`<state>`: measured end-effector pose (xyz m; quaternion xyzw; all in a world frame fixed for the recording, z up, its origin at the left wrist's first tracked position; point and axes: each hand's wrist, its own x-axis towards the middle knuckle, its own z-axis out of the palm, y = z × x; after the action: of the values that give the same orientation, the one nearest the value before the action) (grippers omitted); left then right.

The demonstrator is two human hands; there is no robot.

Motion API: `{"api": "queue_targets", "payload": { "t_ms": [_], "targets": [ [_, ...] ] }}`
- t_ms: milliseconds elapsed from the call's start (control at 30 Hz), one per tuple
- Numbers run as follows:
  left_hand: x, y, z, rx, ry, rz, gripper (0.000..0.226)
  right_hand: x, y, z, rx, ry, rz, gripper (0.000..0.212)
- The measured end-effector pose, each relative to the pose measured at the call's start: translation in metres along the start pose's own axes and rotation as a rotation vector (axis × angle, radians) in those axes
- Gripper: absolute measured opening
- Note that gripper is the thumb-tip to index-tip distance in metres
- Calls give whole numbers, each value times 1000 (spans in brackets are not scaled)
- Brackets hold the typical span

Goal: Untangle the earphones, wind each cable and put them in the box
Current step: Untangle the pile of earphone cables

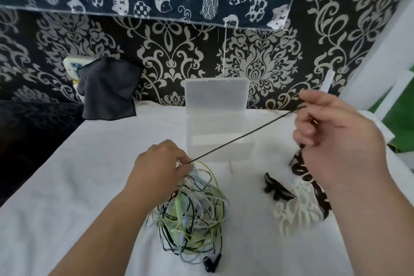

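The left hand (160,164) pinches a black cable (246,134) between thumb and fingertips right at the top of the tangle. The right hand (333,139), raised well apart at the left hand's two o'clock, has its fingers curled around the same cable, so the stretch between the hands runs straight and taut. Below the left hand, at its five o'clock, the tangle of earphones (192,215) lies on the white table cover (89,186), green, pale blue, white and black cables knotted together, with black earbuds (210,263) at its six o'clock edge. The clear plastic box (220,148) sits at the tangle's twelve o'clock, behind the taut cable, its lid (216,94) standing upright. A dark cloth (107,92) hangs at the box's nine o'clock.
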<state>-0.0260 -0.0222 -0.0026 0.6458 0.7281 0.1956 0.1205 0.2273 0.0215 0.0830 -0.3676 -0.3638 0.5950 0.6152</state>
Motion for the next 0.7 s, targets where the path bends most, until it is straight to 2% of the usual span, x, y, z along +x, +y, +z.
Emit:
{"api": "queue_targets", "payload": {
  "t_ms": [67, 133, 200, 267, 300, 367, 433, 567, 633, 700],
  "targets": [
    [-1, -1, -4, -70, 40, -9, 9, 3, 4, -9, -118, 113, -26, 28],
    [-1, 2, -7, -215, 126, -3, 10, 6, 11, -19, -524, 224, -29, 27],
    [-3, 11, -12, -405, 189, 2, 7, 5, 19, -25, -934, 190, 66, 26],
    [-6, 21, -17, -505, 197, 24, 7, -2, 26, -23, -1179, 37, 75, 40],
    [-7, 26, -19, -526, 186, 43, 6, -5, 29, -19, -1210, -61, 25, 51],
    [-8, 34, -21, -553, 166, 78, 6, -13, 31, -5, -1110, -295, -49, 62],
    [-9, 41, -21, -569, 153, 94, 6, -20, 38, 10, -990, -471, -37, 54],
    [-11, 49, -16, -678, 116, 30, 13, -21, 49, 22, -948, -428, -38, 14],
    [-13, 52, -16, -717, 96, -11, 11, -20, 51, 22, -898, -426, -6, 13],
    [-15, 55, -17, -902, 25, -59, 14, -18, 52, 22, -912, -416, -1, 12]
  ]
}}
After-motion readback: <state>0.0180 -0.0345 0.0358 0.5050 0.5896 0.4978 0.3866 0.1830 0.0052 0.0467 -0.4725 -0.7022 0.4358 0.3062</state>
